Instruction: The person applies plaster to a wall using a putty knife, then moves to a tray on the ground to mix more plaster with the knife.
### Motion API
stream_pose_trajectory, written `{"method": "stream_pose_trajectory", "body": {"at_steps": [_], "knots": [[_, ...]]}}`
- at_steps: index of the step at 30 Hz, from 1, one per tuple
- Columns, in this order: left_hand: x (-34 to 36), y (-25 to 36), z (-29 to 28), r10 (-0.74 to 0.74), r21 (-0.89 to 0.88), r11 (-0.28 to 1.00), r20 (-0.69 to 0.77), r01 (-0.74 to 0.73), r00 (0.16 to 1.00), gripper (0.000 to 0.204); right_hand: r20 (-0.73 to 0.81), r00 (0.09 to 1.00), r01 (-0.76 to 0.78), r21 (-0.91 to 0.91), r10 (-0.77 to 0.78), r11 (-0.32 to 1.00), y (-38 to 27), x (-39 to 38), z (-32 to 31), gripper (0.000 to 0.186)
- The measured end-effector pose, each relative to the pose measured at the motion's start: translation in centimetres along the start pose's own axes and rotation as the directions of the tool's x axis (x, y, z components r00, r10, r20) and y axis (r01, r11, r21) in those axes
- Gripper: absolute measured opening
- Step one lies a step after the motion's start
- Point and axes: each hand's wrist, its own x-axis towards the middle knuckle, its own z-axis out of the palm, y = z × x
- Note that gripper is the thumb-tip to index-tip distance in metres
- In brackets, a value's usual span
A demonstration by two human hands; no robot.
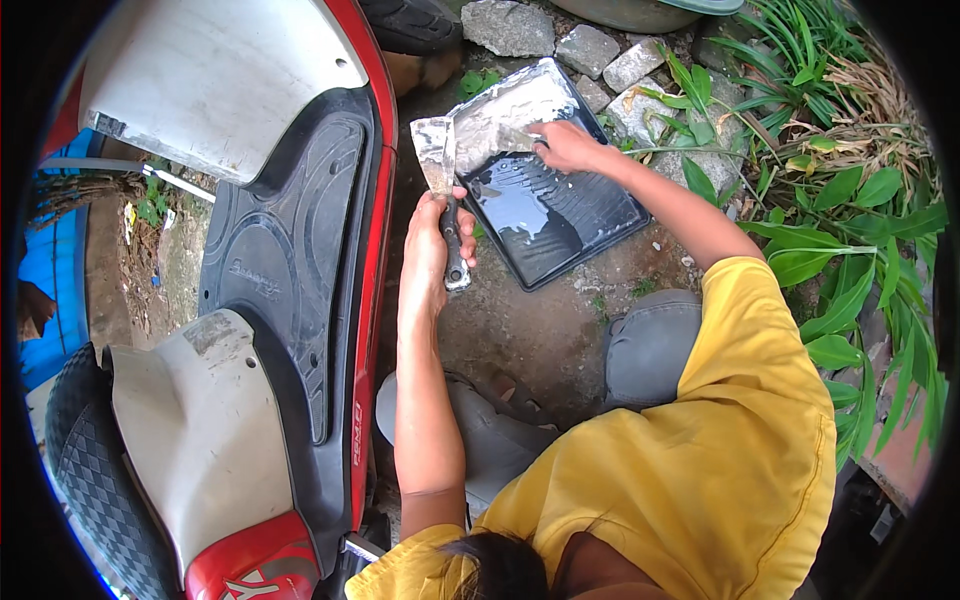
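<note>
My left hand (428, 235) is closed around the dark handle of a putty knife (434, 150), whose broad blade points away from me and is smeared with whitish paste. My right hand (570, 147) grips a second scraper (490, 142), also caked with pale paste; its blade points left, close to the first blade, and I cannot tell whether the two touch. Below both tools lies a black paint tray (590, 215) on the ground. Thick whitish paste (535, 95) covers its far end, and a shiny, ribbed surface shows at its near end.
A red and white motor scooter (280, 250) stands close on my left, its black footboard beside my left arm. Broken stones (508, 28) lie beyond the tray. Leafy green plants (850, 250) grow on the right. My bent knees (655, 345) are just nearer than the tray.
</note>
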Motion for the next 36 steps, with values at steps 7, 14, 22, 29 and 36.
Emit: {"method": "stream_pose_trajectory", "body": {"at_steps": [7,14,22,29,36], "knots": [[0.7,-0.5,-0.6,-0.010,-0.003,1.000,-0.001,0.010,1.000,0.028,0.598,0.727,-0.467,0.068,0.339,0.882,-1.5,1.9,-0.5,0.022],[3.6,-3.2,-2.4,-0.054,0.058,0.996,-0.107,0.061,0.993,0.028,0.476,0.796,-0.452,0.054,0.375,0.890,-1.5,1.1,1.0,0.024],[17.1,-6.3,-5.1,0.478,0.778,0.550,0.005,-0.304,0.878,0.041,0.530,0.739,-0.516,0.050,0.415,0.855,-3.2,2.5,1.1,0.016],[23.6,-6.2,-6.9,0.346,0.662,0.715,-0.053,-0.227,0.937,0.040,0.340,0.868,-0.424,0.126,0.363,0.897,-1.5,0.9,3.8,0.020],[23.3,-5.7,-7.8,0.401,0.676,0.704,-0.125,-0.219,0.907,0.036,0.185,0.899,-0.438,0.342,0.397,0.831,-3.3,-1.0,7.7,0.029]]}}
